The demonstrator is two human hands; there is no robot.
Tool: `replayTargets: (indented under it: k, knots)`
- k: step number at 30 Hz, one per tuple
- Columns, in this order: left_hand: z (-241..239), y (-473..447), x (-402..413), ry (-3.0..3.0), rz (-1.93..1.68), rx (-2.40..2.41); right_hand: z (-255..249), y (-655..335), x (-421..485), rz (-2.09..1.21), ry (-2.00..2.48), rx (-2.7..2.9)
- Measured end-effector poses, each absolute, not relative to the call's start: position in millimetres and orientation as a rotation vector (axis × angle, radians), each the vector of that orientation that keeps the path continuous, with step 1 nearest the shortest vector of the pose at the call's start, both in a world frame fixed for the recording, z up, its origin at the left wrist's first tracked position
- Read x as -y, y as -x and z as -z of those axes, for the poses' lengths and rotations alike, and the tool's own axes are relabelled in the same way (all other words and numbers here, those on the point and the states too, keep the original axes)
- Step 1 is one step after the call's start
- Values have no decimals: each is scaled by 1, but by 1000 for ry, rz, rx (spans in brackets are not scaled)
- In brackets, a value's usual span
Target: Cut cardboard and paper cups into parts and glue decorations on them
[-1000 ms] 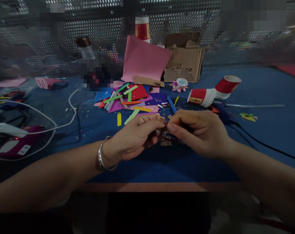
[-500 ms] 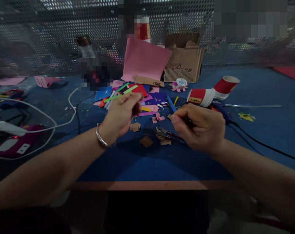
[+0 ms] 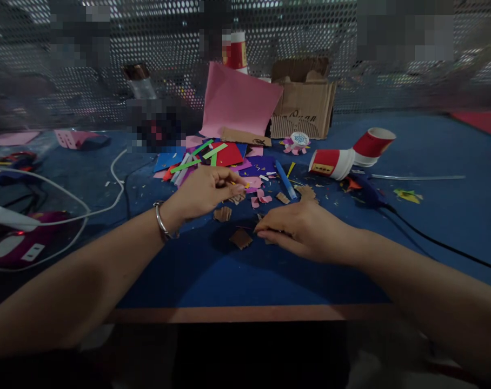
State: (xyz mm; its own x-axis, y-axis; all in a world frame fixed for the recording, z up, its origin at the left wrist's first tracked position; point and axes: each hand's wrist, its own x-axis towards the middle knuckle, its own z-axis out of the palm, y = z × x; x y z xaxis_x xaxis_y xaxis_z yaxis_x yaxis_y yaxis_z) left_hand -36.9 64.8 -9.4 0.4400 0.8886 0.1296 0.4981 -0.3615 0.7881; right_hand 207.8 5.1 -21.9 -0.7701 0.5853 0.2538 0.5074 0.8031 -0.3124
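Lying beside the flat, relaxed right hand [image 3: 304,231]: cardboard scrap [image 3: 240,238]; left hand [image 3: 205,190] curled, grasp unclear.

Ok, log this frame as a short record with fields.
left hand: fingers curled, at the near edge of the coloured paper pile; any pinch too small to tell
right hand: palm down, flat on the blue table
between hands: brown cardboard scraps
behind: blue pen, paper cups on their sides, cardboard box, pink sheet
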Motion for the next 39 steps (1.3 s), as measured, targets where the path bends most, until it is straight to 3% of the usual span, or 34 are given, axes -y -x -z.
replayTargets:
  k: [6,11,15,20,24,31,39]
  knots:
    - [21,32,-60,-1840,-609,-1086,21,-209,-3,-372,846,2721]
    - [17,36,-63,-2311,-815,-1237,16,-211,-5,-331,827,2590]
    - [16,44,-72,-2413,-963,-1379,3,-224,-13,-239,1085,2326]
    - [19,49,-83,-2433,-916,-1430,-2,-249,-32,-107,1418,2127]
    - [21,61,-95,-2448,-808,-1560,7,-260,-48,-192,1566,2112]
    - [20,84,-143,-2450,-589,-1725,11,-253,-52,-265,1577,2204]
    - [7,73,-234,-2439,-815,-1866,9,-251,-51,-233,1569,2215]
